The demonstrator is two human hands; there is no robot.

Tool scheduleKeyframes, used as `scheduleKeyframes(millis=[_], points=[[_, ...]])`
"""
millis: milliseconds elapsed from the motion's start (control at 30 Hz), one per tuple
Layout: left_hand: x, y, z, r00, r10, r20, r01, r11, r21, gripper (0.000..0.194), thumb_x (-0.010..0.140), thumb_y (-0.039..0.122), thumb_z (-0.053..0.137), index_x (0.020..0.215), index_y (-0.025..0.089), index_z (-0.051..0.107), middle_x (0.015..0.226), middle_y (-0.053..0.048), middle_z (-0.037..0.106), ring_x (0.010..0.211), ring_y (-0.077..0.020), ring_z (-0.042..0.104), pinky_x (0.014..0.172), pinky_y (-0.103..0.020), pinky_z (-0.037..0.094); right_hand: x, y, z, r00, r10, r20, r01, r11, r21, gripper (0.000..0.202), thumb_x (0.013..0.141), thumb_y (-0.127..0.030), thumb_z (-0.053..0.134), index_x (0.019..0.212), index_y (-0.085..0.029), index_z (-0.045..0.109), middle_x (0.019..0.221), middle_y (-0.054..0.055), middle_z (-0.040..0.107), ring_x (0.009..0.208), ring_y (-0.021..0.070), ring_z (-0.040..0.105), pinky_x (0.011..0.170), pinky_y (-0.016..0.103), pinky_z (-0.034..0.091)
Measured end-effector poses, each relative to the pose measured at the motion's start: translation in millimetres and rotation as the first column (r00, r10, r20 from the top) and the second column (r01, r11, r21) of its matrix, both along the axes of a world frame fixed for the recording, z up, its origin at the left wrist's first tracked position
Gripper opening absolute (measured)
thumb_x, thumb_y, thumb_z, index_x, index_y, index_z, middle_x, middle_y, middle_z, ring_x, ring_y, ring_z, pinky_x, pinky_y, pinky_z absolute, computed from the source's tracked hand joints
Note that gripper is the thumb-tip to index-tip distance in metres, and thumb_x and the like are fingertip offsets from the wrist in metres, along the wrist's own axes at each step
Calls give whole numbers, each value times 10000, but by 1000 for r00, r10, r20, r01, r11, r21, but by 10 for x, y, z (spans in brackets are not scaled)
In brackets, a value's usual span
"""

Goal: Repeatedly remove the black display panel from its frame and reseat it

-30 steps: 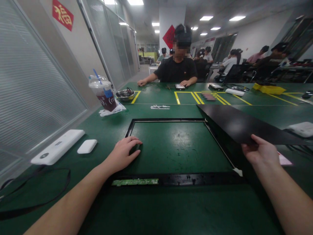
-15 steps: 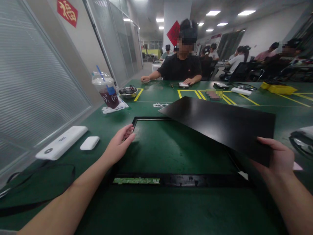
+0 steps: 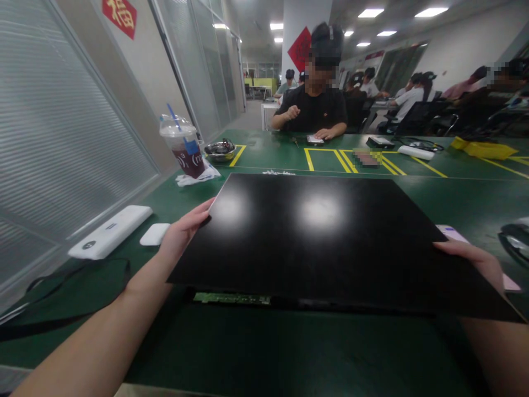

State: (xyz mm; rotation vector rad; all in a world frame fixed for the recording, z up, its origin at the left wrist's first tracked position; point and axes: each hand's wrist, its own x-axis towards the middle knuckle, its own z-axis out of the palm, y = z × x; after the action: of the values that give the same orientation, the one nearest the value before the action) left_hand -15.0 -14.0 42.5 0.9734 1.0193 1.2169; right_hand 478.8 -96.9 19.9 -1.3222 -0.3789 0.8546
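Note:
A large glossy black panel (image 3: 314, 248) is held nearly flat above the green table, with two ceiling lights mirrored in it. My left hand (image 3: 184, 223) grips its left edge, and my right hand (image 3: 475, 259) grips its right edge, thumb on top and fingers below. Beneath the panel's near edge shows a strip of green circuit board (image 3: 231, 299) on a dark frame bar (image 3: 314, 304). The panel hides the rest of the frame.
To the left lie a white power bank (image 3: 111, 232), a white case (image 3: 154, 234) and a black strap (image 3: 61, 322). Farther back stand a drink cup (image 3: 188, 151) and a metal bowl (image 3: 221, 151). A person in black (image 3: 316, 110) sits across the table (image 3: 256, 154).
The black panel has swung left and levelled out over the frame. My left hand has closed on its left edge. The person opposite has raised a hand off the table.

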Motion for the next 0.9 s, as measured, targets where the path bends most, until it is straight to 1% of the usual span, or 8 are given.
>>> scheduleKeyframes(millis=[100,167,233,367,500,600,733,900], points=[[-43,-18,25,999,26,-20,-25,997,72,435,823,287,692,1254,238,722,1237,-43,768,1239,-360,664,1015,-480,578,-95,77,89,984,163,-66,-168,984,-66,406,523,-80,742,895,-242,753,916,44,789,916,323,771,780,455,672],[-60,-22,46,997,67,30,-70,991,116,436,837,256,686,1272,235,718,1216,-28,777,1233,-337,671,1023,-449,579,-202,104,125,937,346,-51,-347,938,-10,529,531,-103,784,1046,-219,755,1000,68,797,959,316,767,814,423,656],[-63,-12,60,993,80,89,-92,986,141,442,835,219,690,1274,255,721,1191,-7,787,1193,-307,697,1007,-421,592,-313,117,134,903,430,25,-430,902,26,651,512,-87,835,1146,-203,740,1011,73,800,951,289,768,793,365,646],[-24,23,61,988,109,112,-129,972,196,455,798,175,733,1240,282,741,1178,-1,793,1154,-281,716,957,-401,618,-449,143,117,911,369,187,-400,899,178,721,547,-93,871,1242,-198,709,1078,67,793,988,217,754,817,258,604],[19,26,69,986,113,125,-145,948,284,461,769,154,766,1219,253,745,1258,6,766,1248,-250,661,942,-295,602,-484,169,106,950,274,153,-307,913,269,727,544,8,830,1226,-211,703,1147,63,775,1039,188,735,882,241,574],[29,13,82,988,111,107,-140,937,319,433,784,174,766,1203,277,743,1290,24,750,1307,-247,620,953,-294,594,-500,184,93,945,280,170,-321,897,305,730,550,36,803,1227,-219,709,1077,45,786,987,175,739,868,243,578],[44,18,34,986,132,98,-155,944,291,457,778,196,770,1224,290,738,1280,3,753,1329,-267,605,990,-348,589,-514,208,77,949,264,175,-304,914,270,670,590,58,754,1186,-246,729,1010,3,795,899,128,735,849,207,570],[89,53,-98,987,126,98,-143,971,192,494,768,180,759,1256,238,711,1223,-60,775,1242,-291,669,1005,-421,581,-496,226,70,943,286,170,-315,932,180,626,587,40,739,1151,-231,740,1037,9,797,905,136,744,834,200,580]])
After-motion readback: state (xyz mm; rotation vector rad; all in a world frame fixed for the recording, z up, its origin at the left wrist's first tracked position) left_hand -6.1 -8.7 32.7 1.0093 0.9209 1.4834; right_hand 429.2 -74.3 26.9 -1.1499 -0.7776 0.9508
